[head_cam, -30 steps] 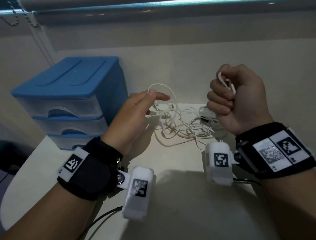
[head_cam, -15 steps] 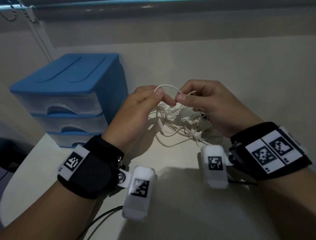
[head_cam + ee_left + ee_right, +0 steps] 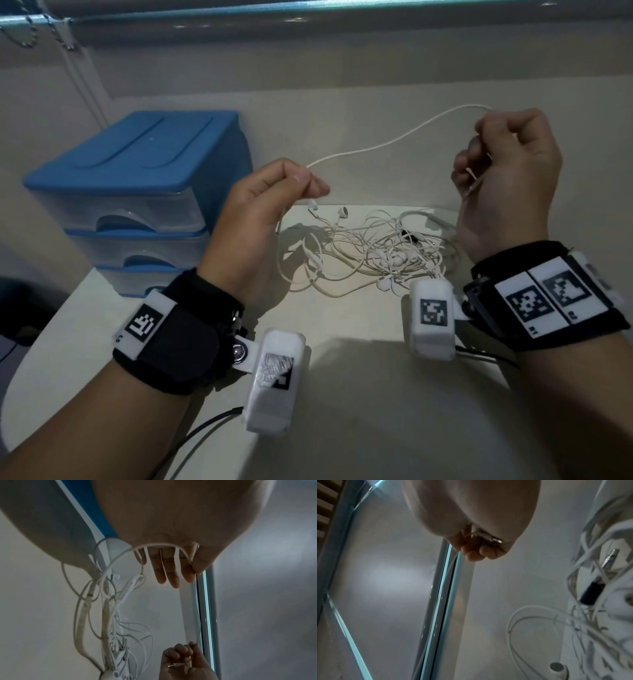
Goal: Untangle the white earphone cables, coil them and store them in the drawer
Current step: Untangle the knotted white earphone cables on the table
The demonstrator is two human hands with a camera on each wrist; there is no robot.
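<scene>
A tangle of white earphone cables [image 3: 370, 250] lies on the pale table between my hands. One strand of white cable [image 3: 394, 140] stretches in the air from my left hand [image 3: 274, 192] to my right hand [image 3: 503, 171]. My left hand pinches it between thumb and forefinger, and the strand [image 3: 120, 555] loops below the palm. My right hand is a fist around the cable end, with the metal jack plug [image 3: 494, 539] showing in its curled fingers [image 3: 477, 554]. The blue drawer unit [image 3: 137, 192] stands at the left, its drawers closed.
The wall runs close behind the table, and a window blind with a bead chain [image 3: 20, 37] hangs above. A black plug [image 3: 592, 592] sits in the tangle. Dark wrist-camera leads [image 3: 205, 428] trail over the table's near part.
My hands were together over the tangle half a second ago. They have drawn apart, the right one rising to the right, and a length of cable is pulled out between them.
</scene>
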